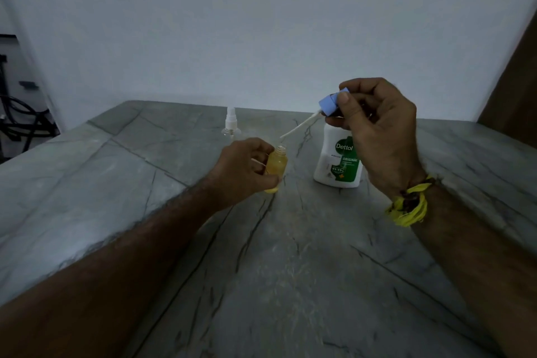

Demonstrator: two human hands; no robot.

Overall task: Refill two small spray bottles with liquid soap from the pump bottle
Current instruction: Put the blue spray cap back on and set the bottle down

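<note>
The left hand (244,168) gripped the yellow bottle (276,167); the right hand (374,119) pinched the pump head (329,103) at two o'clock. Filling was underway; next, drip steadily.

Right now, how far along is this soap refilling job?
One small open bottle, gripped by the left hand, already looks full of yellow soap. The right hand holds the blue pump head, its white tube aimed at that bottle's neck. The white Dettol bottle stands open. The clear capped spray bottle behind seems unfilled.
</note>
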